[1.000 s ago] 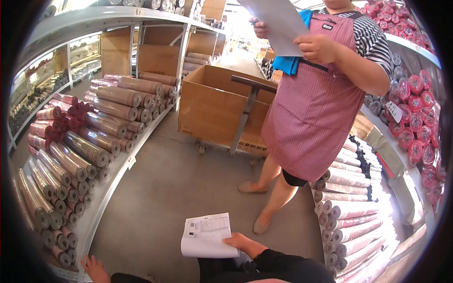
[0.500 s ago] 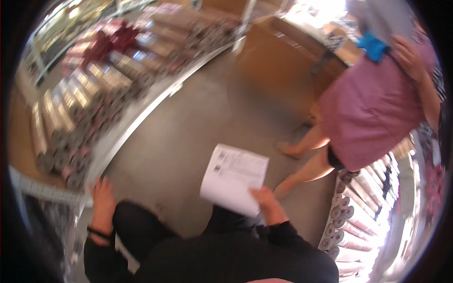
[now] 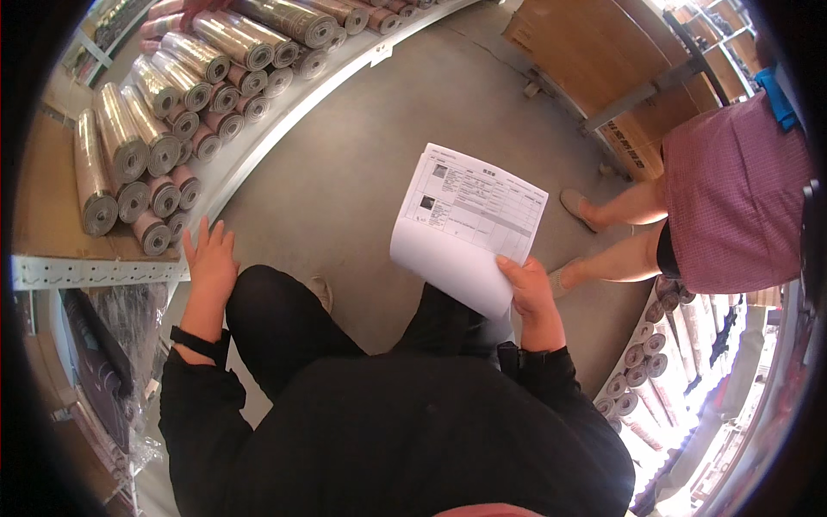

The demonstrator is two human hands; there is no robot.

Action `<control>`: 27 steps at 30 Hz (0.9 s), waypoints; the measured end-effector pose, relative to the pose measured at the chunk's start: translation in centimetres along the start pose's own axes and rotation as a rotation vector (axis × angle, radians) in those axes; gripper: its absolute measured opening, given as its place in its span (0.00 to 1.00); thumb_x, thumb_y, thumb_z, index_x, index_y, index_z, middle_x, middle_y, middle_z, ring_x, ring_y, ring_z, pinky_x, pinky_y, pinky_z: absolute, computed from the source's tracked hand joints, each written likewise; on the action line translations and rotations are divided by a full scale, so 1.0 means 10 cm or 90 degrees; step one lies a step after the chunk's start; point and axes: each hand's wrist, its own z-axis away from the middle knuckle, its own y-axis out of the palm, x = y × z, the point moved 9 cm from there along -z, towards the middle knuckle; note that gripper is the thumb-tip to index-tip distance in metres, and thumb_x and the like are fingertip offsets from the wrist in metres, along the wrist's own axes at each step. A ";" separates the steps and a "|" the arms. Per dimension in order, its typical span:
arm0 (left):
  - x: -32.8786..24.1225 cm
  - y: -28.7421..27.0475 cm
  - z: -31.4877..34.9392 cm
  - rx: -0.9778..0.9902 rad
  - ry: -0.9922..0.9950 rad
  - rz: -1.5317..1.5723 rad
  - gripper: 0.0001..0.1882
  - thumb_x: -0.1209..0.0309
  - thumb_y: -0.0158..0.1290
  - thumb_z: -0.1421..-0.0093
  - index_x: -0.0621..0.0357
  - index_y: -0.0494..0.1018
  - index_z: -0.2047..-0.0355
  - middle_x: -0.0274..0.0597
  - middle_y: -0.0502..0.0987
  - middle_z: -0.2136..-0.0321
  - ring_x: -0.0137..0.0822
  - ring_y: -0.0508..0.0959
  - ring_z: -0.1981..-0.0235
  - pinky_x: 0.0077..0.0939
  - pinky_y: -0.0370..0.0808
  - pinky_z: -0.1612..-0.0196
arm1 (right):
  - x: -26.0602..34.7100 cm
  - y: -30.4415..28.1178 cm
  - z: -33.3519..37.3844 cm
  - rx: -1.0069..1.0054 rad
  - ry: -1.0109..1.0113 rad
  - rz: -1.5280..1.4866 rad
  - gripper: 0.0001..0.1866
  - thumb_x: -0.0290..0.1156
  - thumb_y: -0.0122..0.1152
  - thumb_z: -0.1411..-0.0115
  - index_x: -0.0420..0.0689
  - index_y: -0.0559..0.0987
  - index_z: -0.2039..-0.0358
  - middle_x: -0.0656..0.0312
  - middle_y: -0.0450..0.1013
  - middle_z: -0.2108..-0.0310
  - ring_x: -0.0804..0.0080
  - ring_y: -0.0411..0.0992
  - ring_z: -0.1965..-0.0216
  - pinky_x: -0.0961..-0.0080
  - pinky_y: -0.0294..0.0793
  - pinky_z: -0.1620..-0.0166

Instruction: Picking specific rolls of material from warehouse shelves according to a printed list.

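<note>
Between the thumb and fingers of my right hand [image 3: 531, 289] is a sheaf of white paper [image 3: 465, 233], printed with a table and two small pictures. Its lower part curls, and it hangs out in front of my legs. My left hand [image 3: 209, 252] has its fingers spread and holds nothing. It is beside the corner of a white metal shelf [image 3: 95, 272]; whether the fingertips touch the shelf I cannot tell. On that shelf, rolled mats [image 3: 133, 200] in shiny clear wrap lie stacked with their ends toward the aisle.
At the right stands a person in a mauve apron [image 3: 732, 198], feet close to my papers. Behind them is a large brown cardboard box [image 3: 603, 60]. More rolls [image 3: 637, 375] are piled at the lower right. Plastic-wrapped goods [image 3: 108, 353] sit under the left shelf.
The view has shifted, and the papers and my hands now appear higher in it. The person in the apron appears farther right. My right hand still grips the papers.
</note>
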 end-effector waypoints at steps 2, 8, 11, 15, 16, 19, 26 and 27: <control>-0.03 0.01 -0.01 0.003 0.003 0.039 0.29 0.67 0.63 0.57 0.51 0.70 0.52 0.38 0.65 0.43 0.42 0.52 0.36 0.52 0.38 0.35 | 0.00 0.09 0.00 0.014 0.009 0.009 0.22 0.28 0.54 0.42 0.32 0.68 0.48 0.54 0.69 0.50 0.66 0.69 0.51 0.71 0.66 0.47; -0.26 -0.08 -0.31 0.033 0.092 0.098 0.28 0.65 0.62 0.55 0.53 0.70 0.52 0.38 0.65 0.43 0.42 0.53 0.36 0.56 0.40 0.36 | 0.02 0.13 -0.01 -0.036 0.000 0.008 0.22 0.27 0.53 0.41 0.32 0.68 0.48 0.54 0.69 0.50 0.66 0.68 0.50 0.71 0.65 0.46; -0.34 -0.14 -0.54 0.024 0.123 0.177 0.27 0.64 0.62 0.54 0.55 0.70 0.52 0.42 0.68 0.46 0.46 0.59 0.39 0.51 0.47 0.37 | 0.14 0.26 0.00 -0.019 0.013 -0.017 0.22 0.27 0.53 0.41 0.33 0.68 0.47 0.54 0.69 0.50 0.67 0.68 0.50 0.70 0.65 0.46; -0.57 -0.48 -0.83 0.137 0.185 0.408 0.27 0.64 0.61 0.50 0.57 0.69 0.50 0.45 0.71 0.49 0.46 0.67 0.44 0.41 0.59 0.40 | 0.41 0.49 0.17 -0.038 0.049 -0.041 0.22 0.27 0.53 0.41 0.33 0.68 0.47 0.55 0.70 0.50 0.67 0.68 0.51 0.71 0.65 0.47; -0.78 -0.77 -0.79 0.218 0.199 0.590 0.26 0.66 0.58 0.47 0.61 0.68 0.49 0.46 0.72 0.51 0.43 0.70 0.48 0.35 0.63 0.44 | 0.57 0.62 0.26 -0.041 0.035 -0.045 0.22 0.27 0.54 0.41 0.33 0.68 0.47 0.55 0.70 0.51 0.68 0.68 0.51 0.71 0.66 0.47; -1.15 -1.44 -0.54 0.440 0.132 0.978 0.23 0.69 0.54 0.42 0.68 0.66 0.48 0.47 0.74 0.55 0.35 0.73 0.52 0.29 0.68 0.48 | 0.96 0.95 0.55 -0.035 0.045 -0.054 0.22 0.27 0.55 0.41 0.33 0.69 0.48 0.56 0.70 0.51 0.69 0.68 0.51 0.71 0.66 0.48; -1.15 -2.54 -0.16 0.425 0.125 0.971 0.11 0.75 0.55 0.44 0.67 0.74 0.62 0.40 0.78 0.69 0.27 0.76 0.69 0.20 0.73 0.62 | 1.95 1.45 1.19 -0.023 0.063 -0.007 0.21 0.27 0.59 0.43 0.35 0.71 0.49 0.57 0.71 0.52 0.71 0.68 0.52 0.72 0.67 0.49; -1.13 -2.72 -0.07 0.431 0.129 0.969 0.11 0.75 0.55 0.44 0.67 0.74 0.62 0.40 0.78 0.69 0.27 0.76 0.69 0.20 0.73 0.62 | 2.08 1.48 1.31 -0.029 0.064 -0.009 0.21 0.27 0.59 0.43 0.35 0.71 0.49 0.57 0.71 0.52 0.71 0.68 0.52 0.72 0.67 0.49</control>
